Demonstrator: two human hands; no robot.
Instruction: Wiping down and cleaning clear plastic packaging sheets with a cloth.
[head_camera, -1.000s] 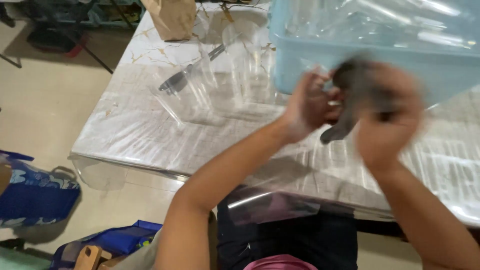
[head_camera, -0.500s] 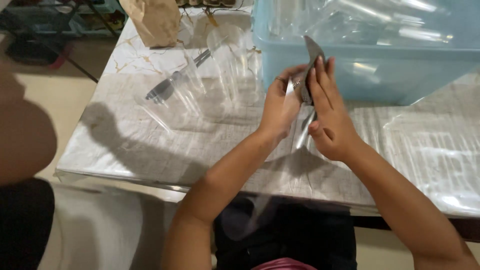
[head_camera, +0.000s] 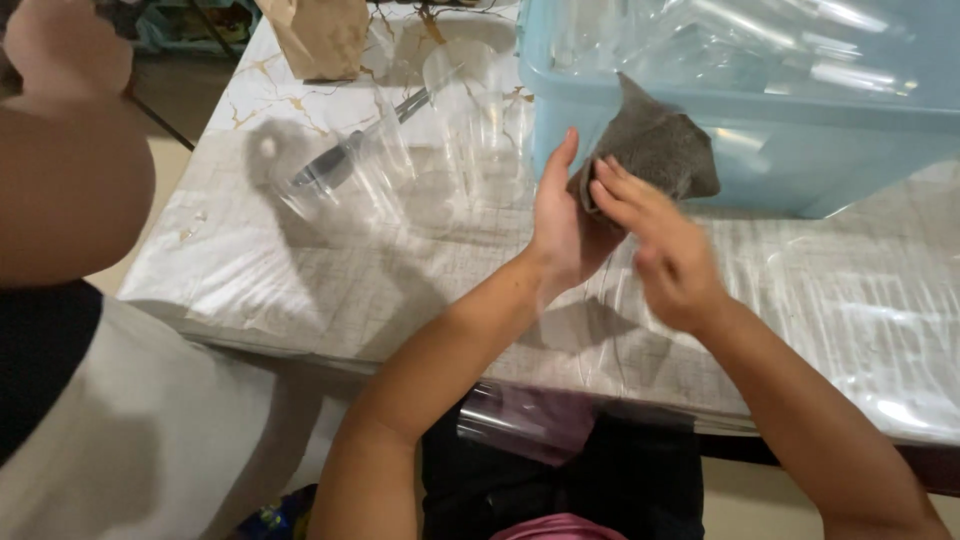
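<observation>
A big white marble-look table (head_camera: 300, 240) is covered with clear plastic sheet. On its far side sits a large light blue plastic tub (head_camera: 800, 150) with clear plastic pieces inside. To the left of the tub, clear plastic cups (head_camera: 400, 150) lie on the table, and a brown paper bag (head_camera: 320, 35) stands farther left. Another person's arm (head_camera: 70, 180) fills the near left corner.

Right in front of the tub is a small grey folded cloth (head_camera: 655, 150). Its pointed tip aims up at the tub wall. The left hand (head_camera: 560, 225) is open, cupping the cloth from the left. The right hand (head_camera: 665, 255) is open too, fingers flat on the cloth's lower edge.
</observation>
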